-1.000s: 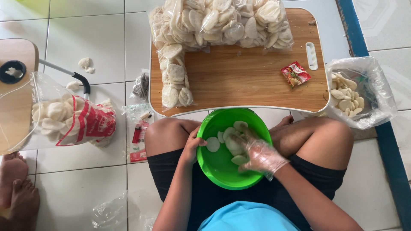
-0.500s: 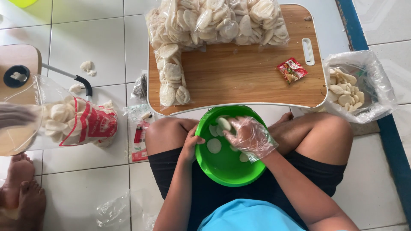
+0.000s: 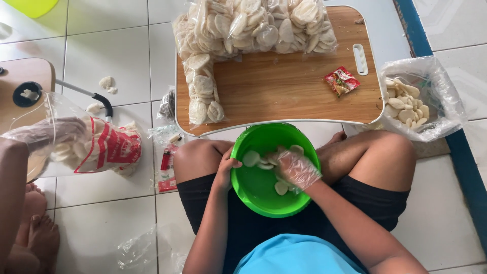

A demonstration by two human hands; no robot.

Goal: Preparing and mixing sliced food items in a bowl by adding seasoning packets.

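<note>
White floor tiles [image 3: 101,56] surround a seated person holding a round green plastic bowl [image 3: 264,195] in the lap. Left hand [image 3: 225,170]: fingers clamped on the bowl's rim. Right hand [image 3: 297,170], in a clear plastic glove: fingers curled together over pale round crackers [image 3: 251,158] inside the bowl. Beyond the fingers: low wooden desk [image 3: 284,96].

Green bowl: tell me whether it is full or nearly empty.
Nearly empty. The green bowl shows mostly bare bottom, with only a few pale crackers by the gloved right hand; the left hand grips its rim.
</note>
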